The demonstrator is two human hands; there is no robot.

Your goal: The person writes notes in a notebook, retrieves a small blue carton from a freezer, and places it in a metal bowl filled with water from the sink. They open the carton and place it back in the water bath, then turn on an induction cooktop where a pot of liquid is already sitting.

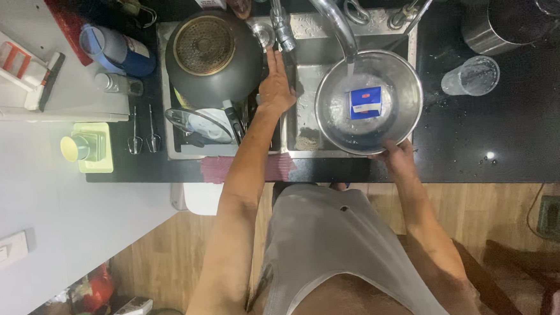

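Right hand (398, 152) is gripping the rim of the steel bowl (404, 84) in the sink (300, 54); water is running onto a blue-white carton (365, 102) inside. Left hand (276, 84), fingers extended, is touching the faucet base (283, 33). Bowl appears partly filled; filling looks unfinished.

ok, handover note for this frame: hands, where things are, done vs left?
Left hand: reaching to the tap lever, touching or just short of it; cannot tell.
Right hand: gripping the near rim of the steel bowl, held over the right sink basin.
Water runs from the faucet into the bowl; a blue and white carton sits inside.
Done: bowl partly filled.
Left: water not yet off, bowl not yet set down.
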